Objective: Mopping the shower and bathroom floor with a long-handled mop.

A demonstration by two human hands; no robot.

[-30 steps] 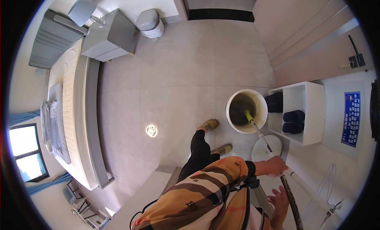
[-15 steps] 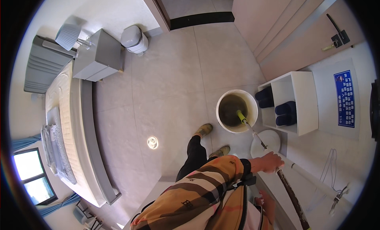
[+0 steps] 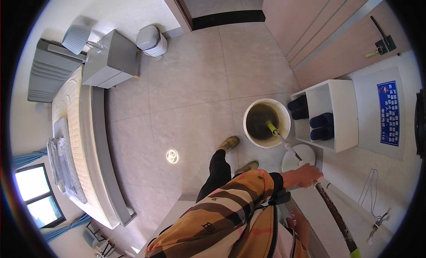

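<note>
My left hand [image 3: 305,175], at the end of a plaid sleeve, is wrapped round the long pole of a mop. The pole [image 3: 333,210] runs from lower right down into a white bucket [image 3: 286,121]; its upper part is brown and worn, with green at the top end. A green connector [image 3: 271,126] shows where the pole enters the murky water [image 3: 259,117], and whatever is fixed below it is hidden. Lower down, beside my open jacket, my right hand [image 3: 300,226] is partly covered, apart from the visible pole; its fingers do not show clearly.
A round white lid [image 3: 290,158] lies beside the bucket. Right of it stands a white shoe rack [image 3: 344,120] with dark blue slippers [image 3: 321,126], below a pink door [image 3: 337,49]. A bed [image 3: 84,156], a grey nightstand [image 3: 111,58] and a bin [image 3: 153,41] are at left.
My left hand and the pole have shifted slightly up and to the right, and more of the green top end shows. The connector stays in the bucket.
</note>
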